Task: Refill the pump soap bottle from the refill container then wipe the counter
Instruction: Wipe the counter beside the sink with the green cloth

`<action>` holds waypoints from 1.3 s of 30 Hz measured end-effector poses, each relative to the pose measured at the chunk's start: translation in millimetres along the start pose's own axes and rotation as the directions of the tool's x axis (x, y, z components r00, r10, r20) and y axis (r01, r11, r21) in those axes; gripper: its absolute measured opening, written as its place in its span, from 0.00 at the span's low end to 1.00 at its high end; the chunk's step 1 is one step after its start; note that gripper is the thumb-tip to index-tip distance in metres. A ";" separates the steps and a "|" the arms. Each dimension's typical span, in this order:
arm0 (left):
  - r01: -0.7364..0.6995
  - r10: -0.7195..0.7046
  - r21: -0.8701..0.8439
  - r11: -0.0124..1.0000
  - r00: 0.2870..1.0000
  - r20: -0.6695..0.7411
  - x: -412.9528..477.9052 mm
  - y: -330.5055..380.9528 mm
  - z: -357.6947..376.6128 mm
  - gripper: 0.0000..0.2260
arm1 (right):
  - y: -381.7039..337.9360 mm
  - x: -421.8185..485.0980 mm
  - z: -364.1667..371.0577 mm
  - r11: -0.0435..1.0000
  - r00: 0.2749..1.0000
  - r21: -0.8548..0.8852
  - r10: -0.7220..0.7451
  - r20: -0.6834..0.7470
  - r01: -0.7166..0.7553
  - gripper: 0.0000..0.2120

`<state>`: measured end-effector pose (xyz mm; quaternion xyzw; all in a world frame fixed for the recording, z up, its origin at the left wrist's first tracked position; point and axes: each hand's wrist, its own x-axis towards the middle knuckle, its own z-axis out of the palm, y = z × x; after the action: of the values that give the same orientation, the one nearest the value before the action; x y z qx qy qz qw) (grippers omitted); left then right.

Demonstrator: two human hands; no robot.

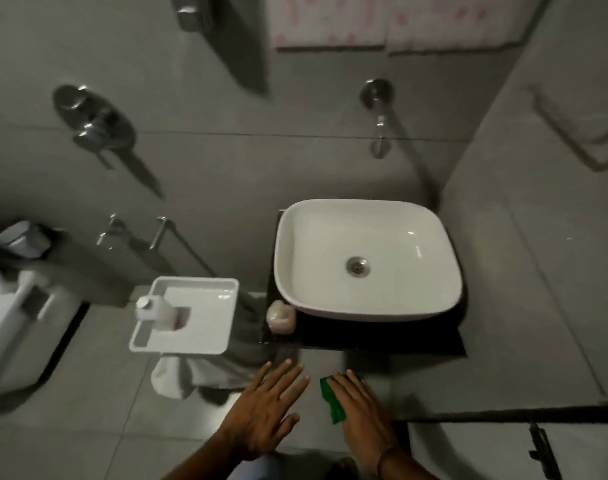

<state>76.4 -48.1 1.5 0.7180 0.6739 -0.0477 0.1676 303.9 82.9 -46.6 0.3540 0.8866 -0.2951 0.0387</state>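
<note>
Down at the bottom centre of the frame, both hands are seen from above, reaching forward over the grey tiled floor (88,427). The left hand (264,410) is spread flat with its fingers apart and nothing held in it. The right hand (361,414) is laid palm-down, and a green cloth (332,403) is seen along its left edge, tucked partly beneath the palm; whether the fingers are clamped on the cloth or merely resting over it cannot be told.

Just above the hands, a dark surface (382,336) is seen carrying a white basin (364,258), which fills the right centre of the frame, with a metal drain (358,266) at its middle. A small pale object (281,315) is set on the left front corner of the surface, touching or just beside the basin rim; it is too blurred to be named.

Left of the surface, in the lower left centre of the frame, a white tray (198,317) is seen, and on its left side a white bottle (153,308) with a round cap is standing or lying, which cannot be told. A crumpled pale cloth (178,375) is seen below the tray.

On the wall, a spout (378,116) is mounted above the basin, and a chrome mixer (93,119) is fixed in the upper left of the frame.
</note>
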 end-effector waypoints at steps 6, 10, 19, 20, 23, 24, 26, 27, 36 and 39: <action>0.258 -0.261 0.038 0.965 0.948 0.183 -88.8 -64.6 24.1 0.28 | -98.0 52.2 60.0 0.975 0.962 0.010 -0.221 0.159 0.222 0.39; 0.396 -0.379 -0.037 0.917 0.899 0.220 -117.6 -114.9 28.6 0.27 | -172.2 95.8 92.3 0.953 0.938 0.029 -0.302 0.170 0.302 0.34; 0.528 -0.451 -0.180 0.830 0.825 0.342 -110.3 -271.0 45.8 0.32 | -282.3 261.1 131.6 0.977 0.969 -0.069 -0.189 0.156 0.201 0.37; 0.509 -0.438 -0.185 0.840 0.840 0.321 -104.4 -286.1 49.1 0.32 | -285.2 280.2 137.1 0.980 0.973 -0.093 -0.162 0.162 0.178 0.38; 0.422 -0.395 -0.110 0.900 0.896 0.204 -83.9 -313.6 61.8 0.29 | -286.9 329.0 153.8 0.980 0.981 -0.152 -0.104 0.164 0.130 0.36; 0.403 -0.378 -0.109 0.909 0.905 0.194 -76.3 -320.1 69.8 0.29 | -284.5 343.4 162.3 0.979 0.984 -0.168 -0.093 0.153 0.119 0.35; 0.385 -0.350 -0.145 0.911 0.911 0.218 -65.9 -330.7 85.1 0.30 | -278.1 367.0 180.3 0.978 0.990 -0.189 -0.067 0.128 0.091 0.33; 0.384 -0.348 -0.168 0.908 0.914 0.207 -61.7 -335.7 91.1 0.30 | -275.4 377.3 188.4 0.978 0.990 -0.196 -0.051 0.130 0.076 0.33; 0.395 -0.346 -0.195 0.898 0.906 0.244 -52.2 -341.0 131.2 0.42 | -254.5 417.5 244.6 0.927 0.971 -0.374 0.081 0.226 0.010 0.43; 0.388 -0.332 -0.221 0.895 0.909 0.251 -53.0 -339.6 141.2 0.41 | -253.7 414.6 250.6 0.915 0.958 -0.403 0.091 0.271 0.027 0.47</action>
<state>-240.1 -129.5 -175.4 0.5421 0.7746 -0.0615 0.3198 -205.7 49.8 -242.2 0.3070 0.9075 -0.1533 0.2422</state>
